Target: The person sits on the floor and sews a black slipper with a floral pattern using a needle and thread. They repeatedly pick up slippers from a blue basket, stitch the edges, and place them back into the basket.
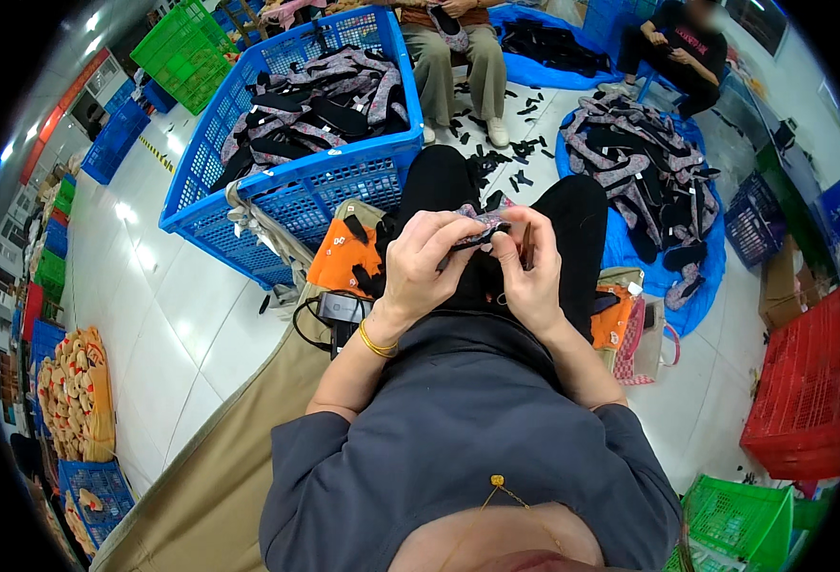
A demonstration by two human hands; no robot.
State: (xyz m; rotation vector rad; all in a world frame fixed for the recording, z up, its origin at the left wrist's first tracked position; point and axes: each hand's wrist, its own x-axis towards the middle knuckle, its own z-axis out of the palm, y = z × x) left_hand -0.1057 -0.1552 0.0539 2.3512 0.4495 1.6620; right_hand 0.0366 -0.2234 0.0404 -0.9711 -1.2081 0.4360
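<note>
A small grey-pink patterned fabric piece with black parts (482, 221) is up in front of my lap. My left hand (426, 255) is closed, pinching it from the left between thumb and fingers. On the other side, my right hand (532, 267) is closed too, its thumb at the piece's black edge. A slim dark object (528, 246) shows between the fingers of that hand; its kind I cannot make out. Much of the piece is hidden behind my fingers. Below both hands are my black-trousered legs (572, 224).
A blue crate (291, 186) full of similar patterned and black pieces stands front left. More lie heaped on a blue sheet (701, 286) at right. Black scraps (522, 178) litter the floor ahead. Two people sit beyond. Orange cloth (334, 255) flanks my left leg, beside a grey device (344, 306).
</note>
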